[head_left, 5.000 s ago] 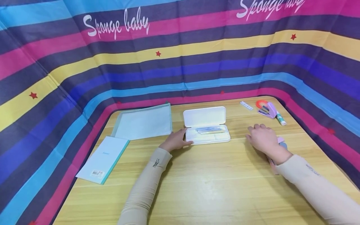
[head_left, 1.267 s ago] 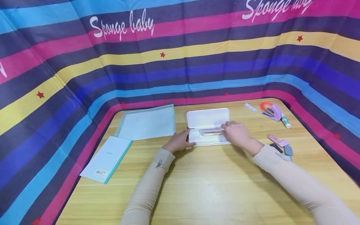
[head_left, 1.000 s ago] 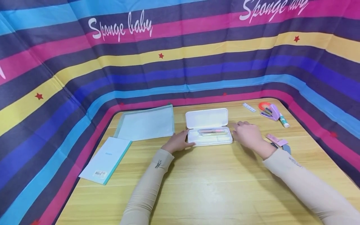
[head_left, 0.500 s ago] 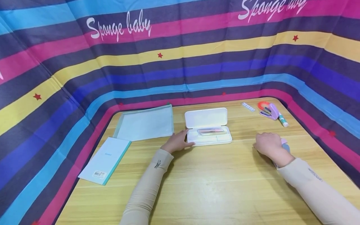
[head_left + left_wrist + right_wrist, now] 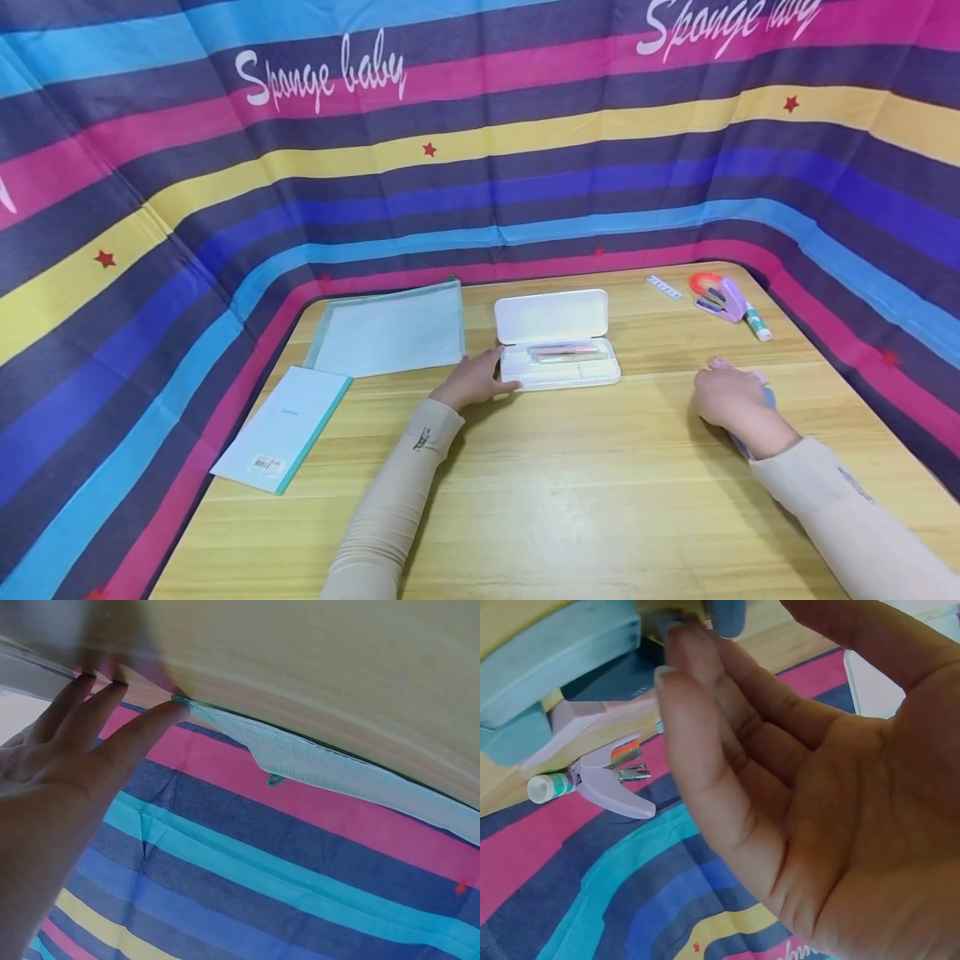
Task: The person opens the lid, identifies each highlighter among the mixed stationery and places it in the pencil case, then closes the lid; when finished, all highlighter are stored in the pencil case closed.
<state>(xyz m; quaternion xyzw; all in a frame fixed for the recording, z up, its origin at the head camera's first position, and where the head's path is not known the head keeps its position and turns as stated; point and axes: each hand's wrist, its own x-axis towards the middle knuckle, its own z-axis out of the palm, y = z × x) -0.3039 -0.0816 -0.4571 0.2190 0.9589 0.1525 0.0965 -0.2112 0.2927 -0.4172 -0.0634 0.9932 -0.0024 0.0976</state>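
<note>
My left hand (image 5: pixel 471 379) holds the left end of an open white pencil case (image 5: pixel 558 379), thumb at its front edge and fingers behind. A pinkish pen and a clear packet (image 5: pixel 566 353) lie in the case's tray. At the right, my right hand (image 5: pixel 735 400) is low over several small things and partly hides them. In the right wrist view its fingers are loosely bent, close to a light-blue curved piece (image 5: pixel 562 656), a dark flat piece (image 5: pixel 615 679), a pink piece (image 5: pixel 574 720) and a grey-blue piece (image 5: pixel 727 615). Its fingertips are blurred.
A zip folder (image 5: pixel 390 329) lies back left, with a white and teal notebook (image 5: pixel 281 429) in front of it. Back right are a purple stapler (image 5: pixel 735 304), an orange ring (image 5: pixel 703 282), a glue stick (image 5: pixel 757 323) and a marked white strip (image 5: pixel 663 287). Striped cloth (image 5: pixel 480 192) surrounds the table.
My right hand has moved from the pencil case's right end out to the small things on the right. A pinkish pen now shows in the tray. My left hand stays at the case.
</note>
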